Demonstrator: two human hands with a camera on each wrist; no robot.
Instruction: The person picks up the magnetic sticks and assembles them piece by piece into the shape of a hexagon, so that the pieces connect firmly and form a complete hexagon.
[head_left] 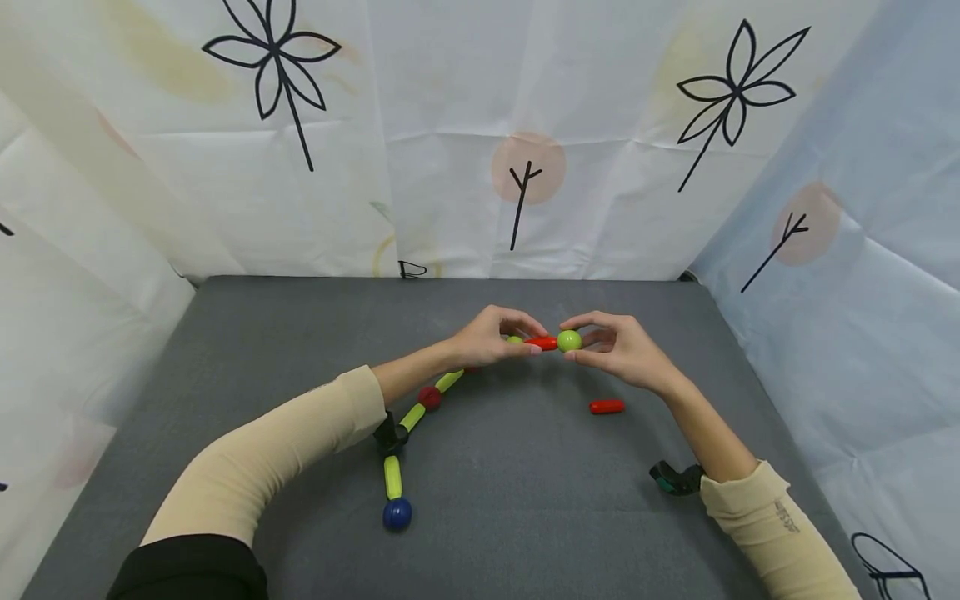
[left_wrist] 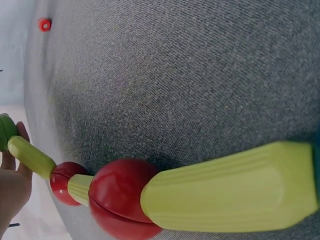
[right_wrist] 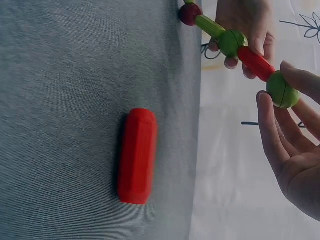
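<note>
My left hand [head_left: 487, 340] pinches a red rod [right_wrist: 256, 64] between thumb and fingers. My right hand [head_left: 630, 352] holds a green ball [head_left: 569, 341] by its fingertips, at the free end of that rod. On the rod's other end sits a second green ball [right_wrist: 232, 43], partly covered by the left fingers in the head view. From there a chain of yellow-green rods [left_wrist: 230, 187] and red balls [left_wrist: 122, 195] runs back under the left forearm to a blue ball [head_left: 397, 514]. The wrist camera hides part of this chain.
A loose red rod [head_left: 607, 407] lies on the grey table [head_left: 525, 517], below the right hand in the head view. White cloth with plant drawings [head_left: 442, 192] hangs behind the table and along its sides. A black wrist camera [head_left: 675, 478] juts from the right wrist.
</note>
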